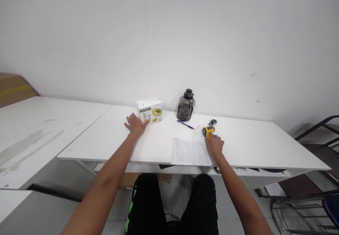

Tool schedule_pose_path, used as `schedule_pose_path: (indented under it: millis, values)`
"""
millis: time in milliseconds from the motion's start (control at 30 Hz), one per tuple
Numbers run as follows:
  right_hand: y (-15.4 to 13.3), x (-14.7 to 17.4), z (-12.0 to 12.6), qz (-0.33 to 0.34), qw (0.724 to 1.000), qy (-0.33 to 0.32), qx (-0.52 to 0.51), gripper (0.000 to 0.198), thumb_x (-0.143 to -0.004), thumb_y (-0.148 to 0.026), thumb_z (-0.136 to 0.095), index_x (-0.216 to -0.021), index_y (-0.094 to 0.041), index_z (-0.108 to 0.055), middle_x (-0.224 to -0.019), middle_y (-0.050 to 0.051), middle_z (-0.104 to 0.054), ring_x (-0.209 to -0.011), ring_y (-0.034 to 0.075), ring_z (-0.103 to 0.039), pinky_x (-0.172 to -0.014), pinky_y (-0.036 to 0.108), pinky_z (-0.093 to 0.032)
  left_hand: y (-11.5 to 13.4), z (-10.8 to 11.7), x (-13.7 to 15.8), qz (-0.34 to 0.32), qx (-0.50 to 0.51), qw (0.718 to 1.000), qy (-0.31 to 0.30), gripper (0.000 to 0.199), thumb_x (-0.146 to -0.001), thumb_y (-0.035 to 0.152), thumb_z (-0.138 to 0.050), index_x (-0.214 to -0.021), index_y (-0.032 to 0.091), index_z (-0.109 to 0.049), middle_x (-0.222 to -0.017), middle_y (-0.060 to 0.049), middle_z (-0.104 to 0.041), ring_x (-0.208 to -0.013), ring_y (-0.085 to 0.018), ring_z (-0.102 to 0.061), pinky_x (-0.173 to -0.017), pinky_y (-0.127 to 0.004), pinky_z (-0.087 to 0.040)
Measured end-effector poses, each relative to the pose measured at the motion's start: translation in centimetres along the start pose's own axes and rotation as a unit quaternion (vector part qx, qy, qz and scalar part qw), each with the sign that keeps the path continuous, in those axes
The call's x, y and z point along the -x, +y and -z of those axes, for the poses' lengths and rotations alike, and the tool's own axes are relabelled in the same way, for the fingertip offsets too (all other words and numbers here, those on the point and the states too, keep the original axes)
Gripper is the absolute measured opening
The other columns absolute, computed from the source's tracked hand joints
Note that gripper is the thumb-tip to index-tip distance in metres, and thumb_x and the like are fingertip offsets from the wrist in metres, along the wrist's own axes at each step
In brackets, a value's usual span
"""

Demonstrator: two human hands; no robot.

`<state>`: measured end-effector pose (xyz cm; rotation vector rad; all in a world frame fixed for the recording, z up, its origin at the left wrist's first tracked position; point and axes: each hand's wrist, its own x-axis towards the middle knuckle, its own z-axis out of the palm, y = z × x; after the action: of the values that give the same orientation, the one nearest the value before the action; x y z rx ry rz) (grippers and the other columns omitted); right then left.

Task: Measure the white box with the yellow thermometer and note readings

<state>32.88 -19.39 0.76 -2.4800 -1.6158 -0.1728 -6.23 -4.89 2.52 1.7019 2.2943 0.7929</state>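
My left hand [135, 125] lies with its fingers spread on the white table [159, 143]. Its thumb reaches to the lower front of a white box [146, 113] printed with avocados, and whether it presses on the box is hard to tell. My right hand [215, 145] is closed around the handle of a yellow and black infrared thermometer [208, 132]. Beside that wrist, a sheet of paper [189, 152] with dense writing lies at the table's front edge. Just beyond the thermometer rests a small dark blue thing [212, 122] whose kind I cannot make out.
A dark see-through bottle [185, 106] stands near the wall. Before it lie a blue pen [185, 124] and a thin white stick [196, 130]. Another table [39, 132] adjoins at left, with a cardboard box [16, 88] behind. Metal-framed chairs [296, 210] stand at right.
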Motion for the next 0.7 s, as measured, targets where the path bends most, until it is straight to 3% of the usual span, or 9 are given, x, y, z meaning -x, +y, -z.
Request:
schedule_pose_path:
  millis: [100,167,233,300,367,467,600,700]
  values:
    - [-1.1,-1.0,0.1,0.013,0.997,0.069,0.038,0.04,-0.098,-0.036,-0.045,-0.127,-0.013,-0.06,-0.132,0.024,-0.058,-0.125,0.036,-0.047,-0.097,0.049,-0.03,2.0,-0.9,2.3,-0.037,0.046,0.987,0.151,0.099,-0.086,0.062,-0.049,-0.152,-0.001,-0.01,-0.158,-0.031,-0.021,-0.149,-0.041,-0.013,-0.118,-0.057,-0.016]
    - [-2.7,-1.9,0.4,0.049,0.995,0.079,0.039,0.04,-0.1,-0.035,-0.04,-0.127,-0.014,-0.061,-0.134,0.023,-0.058,-0.125,0.035,-0.048,-0.099,0.048,-0.03,4.0,-1.6,4.3,-0.108,0.078,0.973,0.186,0.083,-0.089,0.058,-0.051,-0.148,0.005,-0.026,-0.148,-0.028,-0.037,-0.141,-0.039,-0.032,-0.114,-0.052,-0.027]
    - [-5.0,-3.1,0.6,0.086,0.996,0.025,0.019,0.042,-0.103,-0.032,-0.033,-0.134,-0.016,-0.056,-0.121,0.019,-0.066,-0.112,0.03,-0.06,-0.093,0.043,-0.037,6.3,-2.4,6.1,-0.218,0.081,0.966,0.11,0.057,-0.092,0.05,-0.051,-0.136,0.014,-0.045,-0.131,-0.021,-0.054,-0.125,-0.034,-0.049,-0.105,-0.049,-0.037]
    - [-7.2,-4.4,0.3,0.085,0.995,-0.052,0.007,0.045,-0.103,-0.034,-0.031,-0.141,-0.014,-0.049,-0.106,0.018,-0.072,-0.098,0.027,-0.068,-0.084,0.038,-0.042,8.2,-3.4,7.5,-0.286,0.046,0.956,0.056,0.048,-0.092,0.05,-0.053,-0.128,0.018,-0.054,-0.124,-0.017,-0.057,-0.118,-0.034,-0.053,-0.1,-0.049,-0.039]
    - [-8.9,-5.5,-0.4,0.095,0.991,-0.091,0.003,0.043,-0.103,-0.035,-0.035,-0.136,-0.014,-0.052,-0.101,0.017,-0.074,-0.093,0.027,-0.07,-0.077,0.035,-0.044,9.4,-4.7,8.4,-0.335,0.028,0.941,-0.044,0.038,-0.095,0.046,-0.049,-0.121,0.019,-0.059,-0.112,-0.012,-0.063,-0.106,-0.028,-0.059,-0.093,-0.044,-0.042]
    - [-9.6,-6.6,-1.9,0.125,0.986,-0.108,0.002,0.035,-0.102,-0.032,-0.037,-0.12,-0.015,-0.061,-0.099,0.016,-0.074,-0.092,0.027,-0.071,-0.075,0.033,-0.045,9.7,-6.6,9.5,-0.426,-0.002,0.884,-0.192,0.032,-0.095,0.047,-0.05,-0.108,0.02,-0.062,-0.1,-0.006,-0.066,-0.092,-0.023,-0.062,-0.085,-0.038,-0.042]
    - [-8.5,-6.5,-2.7,0.138,0.986,-0.087,-0.039,0.034,-0.102,-0.032,-0.035,-0.12,-0.015,-0.058,-0.096,0.013,-0.073,-0.088,0.025,-0.069,-0.073,0.031,-0.044,9.3,-7.7,10.5,-0.492,-0.076,0.851,-0.167,0.034,-0.095,0.047,-0.049,-0.102,0.016,-0.061,-0.104,-0.01,-0.065,-0.097,-0.026,-0.06,-0.082,-0.04,-0.039]
    - [-8.2,-5.7,-2.3,0.134,0.959,-0.059,-0.244,0.034,-0.098,-0.045,-0.045,-0.112,-0.018,-0.058,-0.077,0.004,-0.067,-0.072,0.021,-0.064,-0.065,0.028,-0.043,9.3,-7.8,9.8,-0.5,-0.094,0.842,-0.183,0.031,-0.099,0.043,-0.043,-0.1,0.017,-0.059,-0.099,-0.009,-0.065,-0.092,-0.024,-0.061,-0.077,-0.038,-0.037]
